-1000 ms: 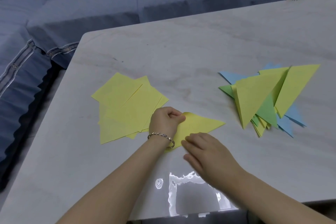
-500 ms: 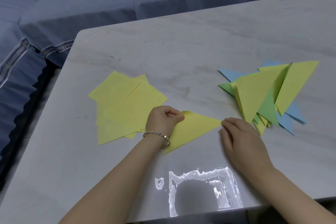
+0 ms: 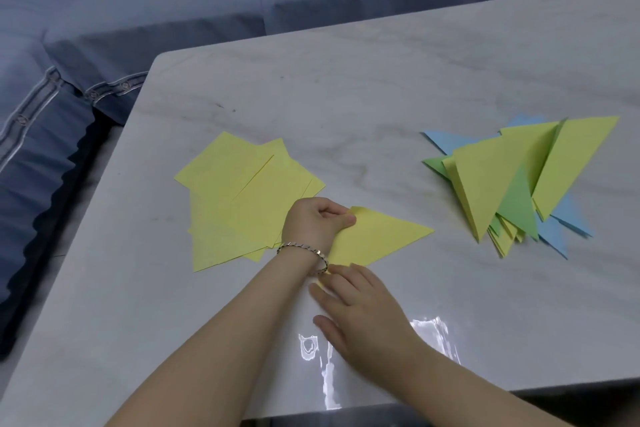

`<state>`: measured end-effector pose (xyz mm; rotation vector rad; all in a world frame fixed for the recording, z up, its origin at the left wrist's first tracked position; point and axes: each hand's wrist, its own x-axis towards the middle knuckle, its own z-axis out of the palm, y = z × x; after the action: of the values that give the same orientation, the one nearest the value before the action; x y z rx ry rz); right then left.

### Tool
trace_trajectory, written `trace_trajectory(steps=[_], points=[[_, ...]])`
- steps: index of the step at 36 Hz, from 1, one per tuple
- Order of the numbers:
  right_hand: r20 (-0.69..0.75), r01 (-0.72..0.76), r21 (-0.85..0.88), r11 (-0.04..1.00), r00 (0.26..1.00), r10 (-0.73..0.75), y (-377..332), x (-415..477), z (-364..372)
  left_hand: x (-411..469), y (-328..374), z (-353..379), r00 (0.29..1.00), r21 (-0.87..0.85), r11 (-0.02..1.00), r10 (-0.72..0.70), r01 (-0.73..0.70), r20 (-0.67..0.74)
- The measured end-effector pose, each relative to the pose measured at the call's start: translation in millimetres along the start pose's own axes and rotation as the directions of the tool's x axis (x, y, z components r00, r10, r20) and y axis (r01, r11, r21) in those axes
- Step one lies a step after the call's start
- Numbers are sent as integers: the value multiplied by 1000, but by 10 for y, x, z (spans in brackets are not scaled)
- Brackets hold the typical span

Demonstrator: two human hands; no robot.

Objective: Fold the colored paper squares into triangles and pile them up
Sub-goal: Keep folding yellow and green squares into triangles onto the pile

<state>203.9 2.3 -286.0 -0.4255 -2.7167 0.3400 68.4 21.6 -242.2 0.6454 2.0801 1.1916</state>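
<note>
1. Slid the right hand (image 3: 360,308) back from the far right tip of the yellow triangle (image 3: 377,239) to its near corner, just beside the bracelet (image 3: 304,247).
2. Pressing down there now with straight, flat fingers.
3. Pinching the top corner with the left hand (image 3: 315,218), fingers curled.
4. Lying flat on the table (image 3: 346,80), just beside the yellow squares (image 3: 235,201), well apart from the pile of folded triangles (image 3: 512,184) on the right.

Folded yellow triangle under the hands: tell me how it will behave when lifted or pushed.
Probably light and floppy: the folded yellow triangle is thin paper, its corner by the left hand curling up. Likely to slide easily, since the table looks glossy. Its fold may spring open once the right hand lifts, as the pile of triangles lies uneven.
</note>
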Motion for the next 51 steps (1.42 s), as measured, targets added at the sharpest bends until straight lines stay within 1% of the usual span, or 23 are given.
trace_trajectory(steps=[4, 6, 8, 9, 11, 13, 16, 18, 19, 21, 22, 24, 25, 27, 30, 33, 35, 39, 41, 44, 48, 49, 51], points=[[37, 33, 47, 998, 999, -35, 59, -49, -23, -9, 12, -7, 1000, -4, 1000, -4, 4, 7], [32, 51, 127, 991, 998, -55, 117, -102, -82, -25, 20, -9, 1000, 3, 1000, -7, 7, 9], [-8, -39, 258, 965, 999, 42, 160, -157, -159, -35, 29, -18, 1000, -9, 1000, -23, 23, 2], [-33, -144, 343, 928, 986, 166, 171, -173, -233, -37, 38, -23, 999, -30, 999, -40, 39, -9], [-19, -374, 489, 788, 899, 438, 208, -183, -420, -36, 73, -33, 995, -103, 991, -86, 81, -44], [74, -475, 570, 671, 843, 533, 279, -178, -564, -48, 139, -29, 988, -210, 971, -133, 114, -78], [165, -473, 692, 545, 839, 518, 353, -109, -734, -169, 317, 21, 989, -321, 942, -128, 100, -67], [130, -434, 771, 466, 823, 553, 364, -33, -827, -299, 443, 75, 996, -351, 934, -84, 72, -19], [80, -415, 787, 456, 802, 592, 382, 4, -867, -359, 493, 100, 999, -362, 931, -52, 51, 6], [-58, -404, 763, 504, 734, 676, 472, 72, -949, -440, 528, 115, 998, -348, 936, 54, -44, 18], [-121, -419, 729, 541, 699, 705, 546, 103, -994, -451, 511, 92, 992, -286, 951, 127, -122, 1], [-204, -484, 633, 605, 649, 733, 736, 141, -1072, -404, 415, -31, 958, 30, 958, 286, -285, -40], [-230, -519, 575, 632, 639, 734, 840, 145, -1103, -358, 343, -121, 937, 238, 914, 347, -328, -42], [-235, -606, 437, 665, 636, 735, 1037, 140, -1129, -253, 166, -321, 923, 561, 761, 384, -324, 13], [-117, -761, 177, 624, 614, 781, 1232, 114, -1054, -160, -78, -558, 976, 776, 614, 216, -145, 11], [-38, -773, -185, 607, 623, 781, 1252, 64, -922, -147, -247, -651, 997, 829, 558, 83, -42, -5], [-52, -734, -259, 628, 660, 750, 1223, 47, -857, -146, -300, -685, 997, 832, 553, 78, -38, -7], [-117, -584, -177, 792, 812, 572, 1096, 39, -754, -118, -302, -764, 987, 840, 538, 159, -71, -18], [-117, -498, -112, 860, 866, 487, 989, 39, -723, -110, -272, -795, 983, 812, 578, 184, -86, -27], [-107, -425, -8, 905, 901, 421, 852, 56, -698, -110, -203, -859, 974, 784, 615, 216, -82, -67], [-100, -357, 74, 931, 926, 363, 741, 98, -688, -122, -182, -974, 940, 839, 539, 321, -79, -118], [-102, -354, 97, 930, 926, 363, 718, 114, -700, -148, -172, -988, 917, 847, 525, 373, -82, -143], [-129, -333, 137, 933, 928, 350, 684, 153, -726, -205, -142, -992, 827, 808, 560, 533, -183, -181]])
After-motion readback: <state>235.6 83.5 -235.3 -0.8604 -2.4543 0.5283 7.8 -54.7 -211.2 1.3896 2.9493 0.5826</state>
